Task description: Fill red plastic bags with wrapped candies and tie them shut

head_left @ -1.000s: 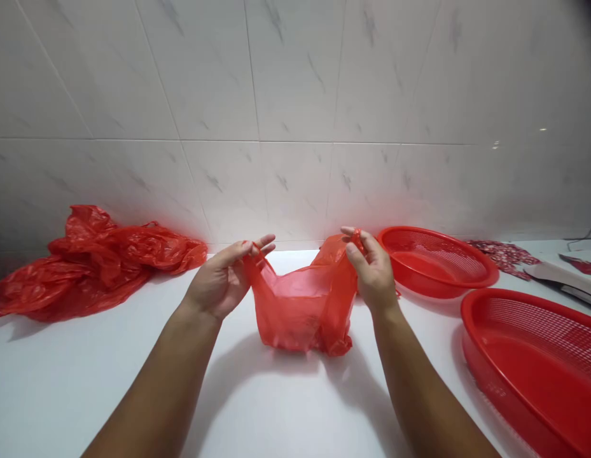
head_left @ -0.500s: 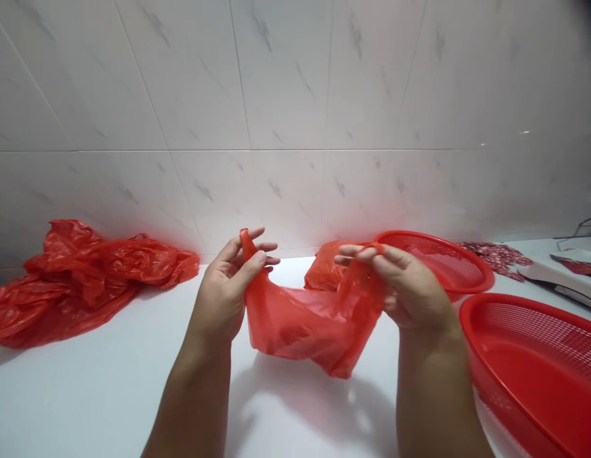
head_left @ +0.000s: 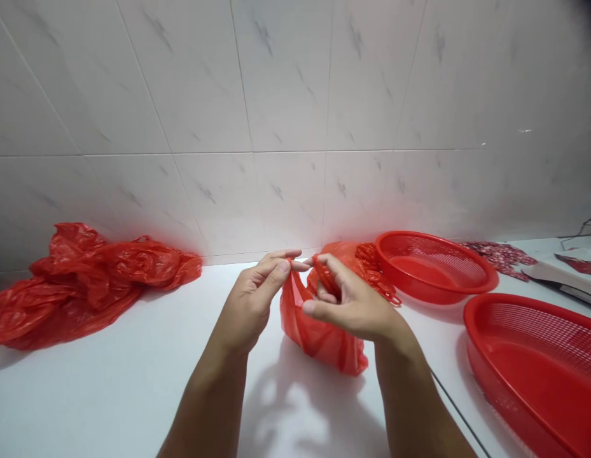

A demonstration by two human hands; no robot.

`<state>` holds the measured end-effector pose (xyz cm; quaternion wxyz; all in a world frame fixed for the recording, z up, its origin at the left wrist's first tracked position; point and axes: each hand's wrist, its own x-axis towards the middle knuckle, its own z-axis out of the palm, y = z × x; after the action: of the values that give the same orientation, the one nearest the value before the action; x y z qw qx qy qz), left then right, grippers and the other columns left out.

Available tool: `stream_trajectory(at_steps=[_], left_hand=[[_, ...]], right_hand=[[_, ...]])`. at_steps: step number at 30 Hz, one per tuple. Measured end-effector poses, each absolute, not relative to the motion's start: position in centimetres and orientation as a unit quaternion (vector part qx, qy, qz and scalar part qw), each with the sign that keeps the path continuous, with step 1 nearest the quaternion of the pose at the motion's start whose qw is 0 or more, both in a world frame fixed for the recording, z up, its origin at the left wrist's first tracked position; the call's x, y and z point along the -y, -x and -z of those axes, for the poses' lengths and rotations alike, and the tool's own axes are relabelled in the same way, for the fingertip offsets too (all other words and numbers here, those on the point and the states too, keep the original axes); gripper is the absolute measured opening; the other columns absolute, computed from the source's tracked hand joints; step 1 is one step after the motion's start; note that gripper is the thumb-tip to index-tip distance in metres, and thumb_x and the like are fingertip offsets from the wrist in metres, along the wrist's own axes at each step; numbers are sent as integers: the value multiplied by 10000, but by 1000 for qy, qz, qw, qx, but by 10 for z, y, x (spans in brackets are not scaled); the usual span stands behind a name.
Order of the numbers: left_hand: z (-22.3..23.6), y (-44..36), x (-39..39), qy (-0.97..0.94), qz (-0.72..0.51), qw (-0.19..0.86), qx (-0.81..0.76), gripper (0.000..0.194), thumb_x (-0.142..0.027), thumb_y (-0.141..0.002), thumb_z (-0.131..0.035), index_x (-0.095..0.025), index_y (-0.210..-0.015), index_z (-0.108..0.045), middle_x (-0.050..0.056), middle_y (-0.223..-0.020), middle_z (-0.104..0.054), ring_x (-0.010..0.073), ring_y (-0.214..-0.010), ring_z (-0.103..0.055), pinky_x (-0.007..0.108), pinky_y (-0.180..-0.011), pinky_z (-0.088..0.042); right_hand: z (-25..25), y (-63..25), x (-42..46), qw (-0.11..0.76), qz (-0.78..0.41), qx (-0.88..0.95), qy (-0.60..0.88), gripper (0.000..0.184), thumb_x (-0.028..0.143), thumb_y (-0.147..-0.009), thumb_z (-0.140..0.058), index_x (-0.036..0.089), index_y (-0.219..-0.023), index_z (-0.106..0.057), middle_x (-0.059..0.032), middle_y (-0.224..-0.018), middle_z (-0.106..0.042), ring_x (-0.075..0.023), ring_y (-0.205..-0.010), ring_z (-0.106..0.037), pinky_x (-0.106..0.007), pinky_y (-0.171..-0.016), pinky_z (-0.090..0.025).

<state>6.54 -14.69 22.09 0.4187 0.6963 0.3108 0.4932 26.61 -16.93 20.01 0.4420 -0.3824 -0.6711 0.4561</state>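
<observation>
A red plastic carrier bag [head_left: 319,337] rests on the white counter in front of me, its body gathered and narrow. My left hand [head_left: 257,299] pinches one bag handle between thumb and fingers. My right hand [head_left: 347,305] holds the other handle, which is twisted into a thin strip. The two hands nearly touch above the bag, and the fingers hide the handle ends. Just behind my right hand, a red lattice-patterned strip [head_left: 374,273] lies against the bag.
A crumpled red plastic bag [head_left: 85,286] lies at the left against the tiled wall [head_left: 285,127]. Two red mesh baskets [head_left: 419,234] [head_left: 495,305] stand at the right, beside red patterned wrappers [head_left: 500,254] and a white object [head_left: 557,277]. A dark cable [head_left: 460,413] crosses the counter [head_left: 133,394].
My hands have moved toward each other, bringing the two handles close together. The bag has narrowed from a wide, stretched shape into a gathered one.
</observation>
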Motion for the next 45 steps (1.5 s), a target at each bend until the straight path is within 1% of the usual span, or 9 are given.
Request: stream_trajectory(at_steps=[9, 13, 20, 27, 32, 36, 39, 41, 45], left_hand=[[-230, -75, 173, -769, -402, 394, -305, 578, -592, -1064, -446, -251, -797, -830, 83, -1289, -747, 329, -1572, -335, 487, -1236, -387], [-232, -69, 177, -789, -364, 385, -312, 441, -536, -1055, -514, -294, -888, -843, 55, -1315, -742, 288, -1615, -252, 499, -1260, -369], [-232, -66, 169, -758, -424, 341, -360, 240, -455, -912, -759, -309, -1093, -819, 45, -1431, -686, 303, -1386, -585, 507, -1199, -447], [-228, -76, 167, -776, -369, 323, -398, 178, -363, -968, -676, -249, -861, -761, 2, -888, -779, 198, -884, -727, 339, -827, -567], [-225, -73, 166, -777, -394, 290, -397, 189, -443, -941, -709, -273, -866, -742, 24, -1140, -721, 229, -1076, -682, 395, -957, -537], [-224, -71, 166, -800, -353, 345, -341, 132, -403, -861, -816, -285, -864, -756, 27, -1416, -613, 292, -1413, -517, 474, -1206, -378], [-221, -74, 164, -786, -324, 416, -324, 533, -277, -760, -889, -347, -1231, -648, 53, -1479, -571, 303, -1418, -522, 456, -1117, -485], [-218, -77, 162, -772, -298, 459, -323, 726, -229, -782, -847, -360, -1407, -503, 68, -1331, -656, 275, -1241, -647, 405, -952, -576], [-216, -81, 155, -761, -279, 481, -333, 449, -313, -946, -683, -264, -1373, -552, 28, -929, -713, 211, -893, -728, 378, -837, -593]], right_hand=[[-199, -235, 170, 441, -456, 700, 329, 196, 306, -895, -742, 205, -863, -577, 25, -792, -562, -117, -707, -518, -239, -598, -414], [-197, -249, 169, 388, -484, 718, 316, 368, 319, -988, -609, 186, -678, -462, 45, -652, -418, -88, -599, -372, -235, -542, -300], [-200, -279, 171, 395, -557, 652, 329, 583, 678, -1018, -512, 146, -900, -718, 57, -610, -387, -68, -522, -260, -240, -507, -239], [-202, -281, 175, 402, -551, 640, 353, 598, 704, -1001, -525, 142, -892, -697, 73, -571, -336, -69, -507, -280, -224, -478, -223], [-195, -281, 166, 455, -530, 624, 351, 532, 667, -1032, -493, 185, -1129, -697, 44, -630, -505, -94, -513, -433, -224, -486, -365], [-196, -286, 162, 451, -504, 671, 304, 519, 617, -1027, -552, 141, -944, -742, -10, -679, -611, -105, -585, -542, -247, -584, -457], [-200, -292, 164, 442, -490, 695, 285, 414, 531, -983, -676, 139, -881, -759, -27, -711, -658, -112, -631, -577, -249, -627, -490], [-202, -297, 167, 422, -492, 711, 271, 316, 465, -955, -732, 153, -930, -776, -43, -782, -710, -138, -711, -647, -271, -691, -539], [-203, -302, 171, 413, -433, 755, 268, 165, 327, -936, -754, 183, -1013, -779, -60, -929, -758, -182, -873, -728, -315, -805, -586]])
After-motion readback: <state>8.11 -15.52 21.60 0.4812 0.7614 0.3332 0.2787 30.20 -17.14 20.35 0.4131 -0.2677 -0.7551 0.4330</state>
